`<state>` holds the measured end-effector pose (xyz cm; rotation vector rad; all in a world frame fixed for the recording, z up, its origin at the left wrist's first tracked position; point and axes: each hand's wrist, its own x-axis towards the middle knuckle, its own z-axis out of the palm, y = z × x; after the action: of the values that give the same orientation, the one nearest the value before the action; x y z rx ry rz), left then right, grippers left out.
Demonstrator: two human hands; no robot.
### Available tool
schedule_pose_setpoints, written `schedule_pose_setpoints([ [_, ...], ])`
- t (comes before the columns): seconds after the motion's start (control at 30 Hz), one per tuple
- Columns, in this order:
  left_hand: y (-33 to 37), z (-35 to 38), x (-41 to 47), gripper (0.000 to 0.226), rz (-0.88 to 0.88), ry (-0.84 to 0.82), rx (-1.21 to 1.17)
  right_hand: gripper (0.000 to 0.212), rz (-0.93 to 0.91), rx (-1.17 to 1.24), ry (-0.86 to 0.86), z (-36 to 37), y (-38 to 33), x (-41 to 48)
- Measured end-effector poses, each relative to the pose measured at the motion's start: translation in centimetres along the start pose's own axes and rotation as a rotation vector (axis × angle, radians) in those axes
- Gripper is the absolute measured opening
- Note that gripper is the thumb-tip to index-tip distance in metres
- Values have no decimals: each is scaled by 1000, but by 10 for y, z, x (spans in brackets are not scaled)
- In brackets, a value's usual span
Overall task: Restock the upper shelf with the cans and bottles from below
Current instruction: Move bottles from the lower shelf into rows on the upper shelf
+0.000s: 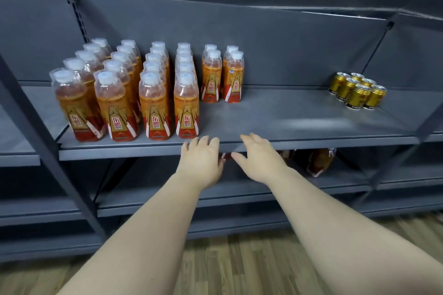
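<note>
Rows of orange drink bottles (153, 93) with white caps stand on the left half of the upper shelf (299, 117). Several gold cans (358, 90) cluster at its right end. My left hand (200, 163) and right hand (260, 160) reach side by side at the shelf's front edge, fingers relaxed and holding nothing. Behind them on the lower shelf (239, 189), bottles (320, 161) lie partly hidden under the upper shelf. A bit of red label shows between my two hands.
A dark upright post (48, 141) stands at the left and another (393, 170) at the right. Neighbouring grey shelves extend to both sides. Wood-look floor (239, 263) lies below.
</note>
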<state>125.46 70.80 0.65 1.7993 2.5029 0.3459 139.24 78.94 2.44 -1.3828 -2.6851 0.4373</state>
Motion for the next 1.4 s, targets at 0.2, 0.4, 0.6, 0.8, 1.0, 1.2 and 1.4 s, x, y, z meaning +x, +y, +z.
schedule_pose_setpoints([
  [0.2, -3, 6, -21, 53, -39, -52, -10, 66, 9, -19, -23, -1, -2, -31],
  [0.4, 15, 18, -28, 54, -30, -77, -33, 66, 15, -28, -33, 4, 20, -40],
  [0.6, 34, 37, -20, 57, -54, -107, -25, 67, 31, -22, -65, 10, 54, -30],
  [0.8, 54, 60, -13, 54, -86, -153, -12, 67, 40, -18, -132, 22, 91, -23],
  [1.0, 72, 76, 3, 52, -119, -185, -4, 68, 35, 17, -186, 27, 125, -4],
  [1.2, 90, 99, 21, 52, -143, -201, 5, 67, 2, 8, -227, 36, 156, 15],
  [1.4, 89, 124, 34, 54, -148, -245, 13, 67, 6, 5, -271, 53, 171, 35],
])
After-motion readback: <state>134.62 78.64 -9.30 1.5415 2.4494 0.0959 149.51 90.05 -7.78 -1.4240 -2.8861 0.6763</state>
